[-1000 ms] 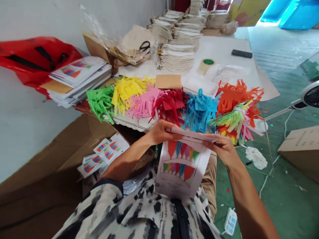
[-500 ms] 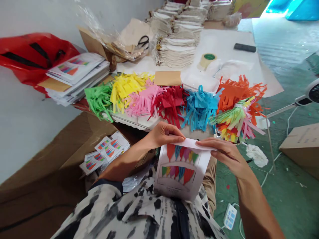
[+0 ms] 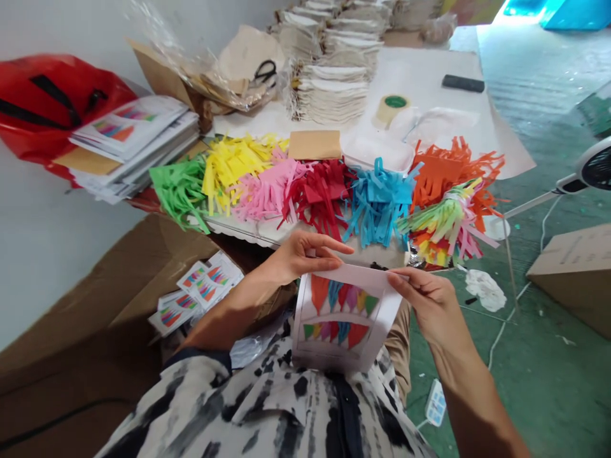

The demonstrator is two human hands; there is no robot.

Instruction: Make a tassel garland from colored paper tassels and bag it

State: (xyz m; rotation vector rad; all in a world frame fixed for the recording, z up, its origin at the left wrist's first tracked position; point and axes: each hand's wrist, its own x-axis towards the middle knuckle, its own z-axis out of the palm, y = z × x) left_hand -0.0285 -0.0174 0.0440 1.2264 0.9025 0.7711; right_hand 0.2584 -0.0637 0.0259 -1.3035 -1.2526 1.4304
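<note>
A white printed sheet (image 3: 338,321) with two rows of coloured pennants on it is held in front of my body, its lower end against the patterned shirt. My left hand (image 3: 305,257) is at its upper left edge, thumb along the top and index finger stretched out above. Pinched between the thumb and fingers of my right hand (image 3: 424,292) is the upper right corner. Just beyond, fringed paper bundles line the table edge: green (image 3: 179,191), yellow (image 3: 238,166), pink (image 3: 267,191), red (image 3: 324,191), blue (image 3: 380,202) and orange (image 3: 449,172). A mixed-colour tassel bunch (image 3: 453,216) overlaps the orange one.
Left, a paper stack (image 3: 138,149) lies by a red bag (image 3: 62,102). An open carton (image 3: 119,280) below holds more printed sheets (image 3: 205,283). Scissors (image 3: 265,72), a tape roll (image 3: 394,109) and cloth stacks (image 3: 334,89) are on the table. A fan (image 3: 596,164) stands right.
The sheet's top edge, bent over before, now stands flatter. My right hand has slid to the corner, and my left index finger has lifted off the edge. The view has shifted slightly.
</note>
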